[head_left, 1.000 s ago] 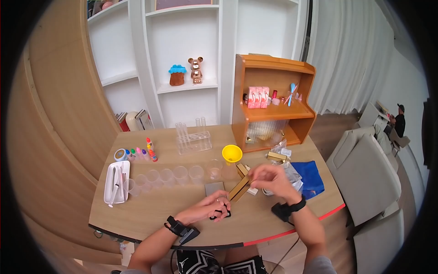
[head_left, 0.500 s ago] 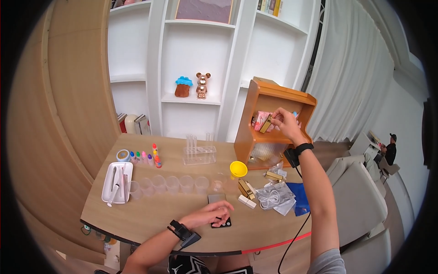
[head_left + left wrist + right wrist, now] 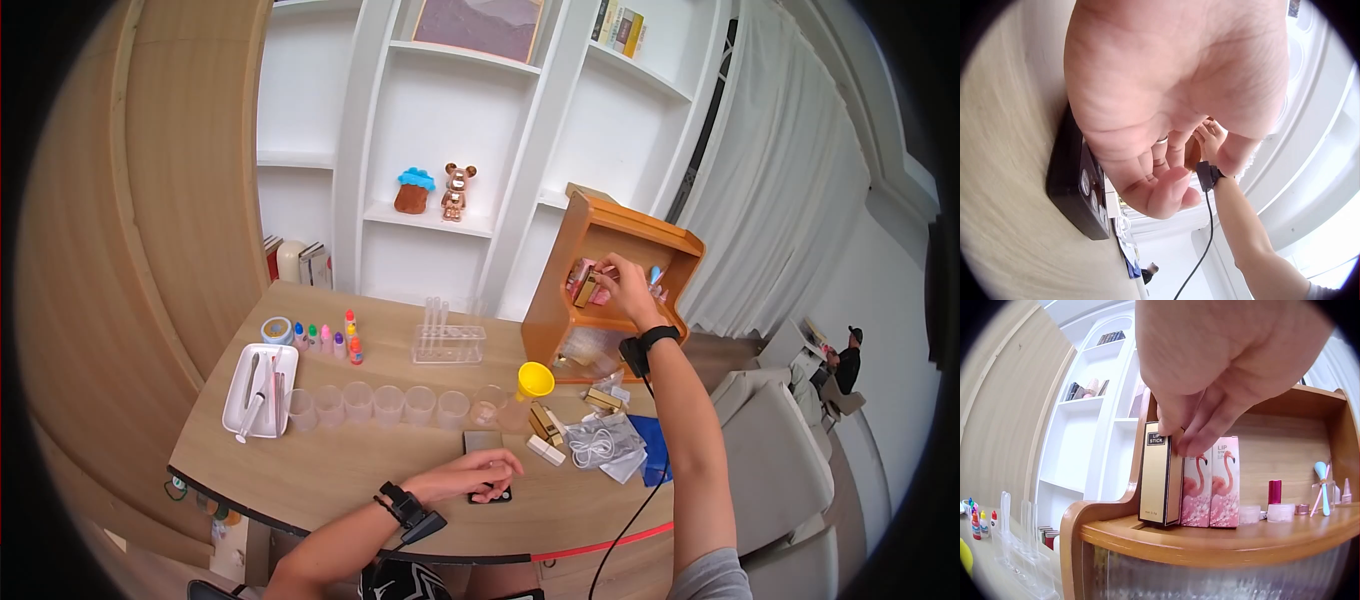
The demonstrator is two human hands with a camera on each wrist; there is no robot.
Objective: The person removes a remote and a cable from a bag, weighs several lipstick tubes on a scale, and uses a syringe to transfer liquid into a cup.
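Note:
My right hand (image 3: 626, 292) pinches the top of a gold lipstick box (image 3: 1161, 478) between thumb and fingers. The box stands upright at the left end of the shelf in the wooden cabinet (image 3: 612, 208), right beside pink flamingo lipstick boxes (image 3: 1225, 484). Its base is at the shelf board in the right wrist view. My left hand (image 3: 462, 477) lies low over a small black and silver device (image 3: 482, 441) on the table. Its fingers curl loosely and hold nothing; a ring (image 3: 1162, 140) shows on one finger.
Also on the shelf are small jars (image 3: 1281, 512) and a blue spatula (image 3: 1321, 478). On the table stand a row of clear cups (image 3: 388, 404), a yellow funnel (image 3: 536, 379), a test tube rack (image 3: 449, 345), a white tray (image 3: 236, 396), more gold boxes (image 3: 541, 422) and plastic bags (image 3: 607, 440).
My right hand has carried the gold lipstick box from above the table up to the cabinet shelf, away from my left hand. The left hand stays by the device. The head view has tilted.

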